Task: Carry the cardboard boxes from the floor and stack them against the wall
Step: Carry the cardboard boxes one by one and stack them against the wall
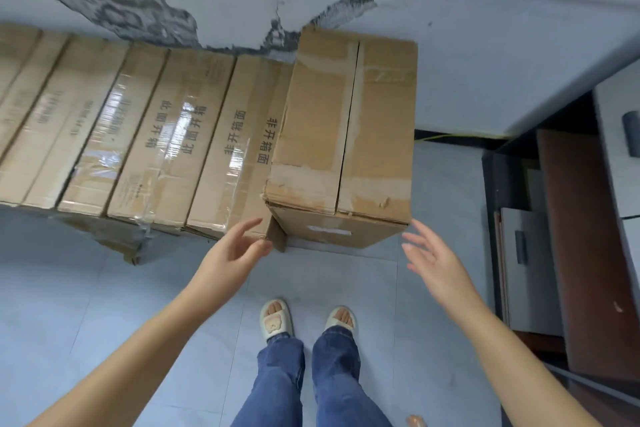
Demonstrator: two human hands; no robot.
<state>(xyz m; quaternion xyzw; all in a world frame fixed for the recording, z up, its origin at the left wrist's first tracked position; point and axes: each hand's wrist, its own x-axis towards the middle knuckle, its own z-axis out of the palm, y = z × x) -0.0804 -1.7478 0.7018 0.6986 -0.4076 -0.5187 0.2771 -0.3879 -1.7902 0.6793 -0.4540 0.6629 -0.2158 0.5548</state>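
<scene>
A tall brown cardboard box [343, 128] with old tape marks stands against the wall, at the right end of a row of several flat taped boxes [166, 135] printed with black characters. My left hand [239, 250] reaches toward the tall box's near left corner, fingers straight, fingertips just at a loose flap; whether they touch it I cannot tell. My right hand [429, 253] hovers with spread fingers just off the box's near right corner, holding nothing.
The grey wall [485, 62] with peeling dark patches runs behind the boxes. A dark wooden cabinet [571, 236] with a drawer stands at the right. My feet in white slippers [277, 321] stand on the pale tiled floor [104, 322].
</scene>
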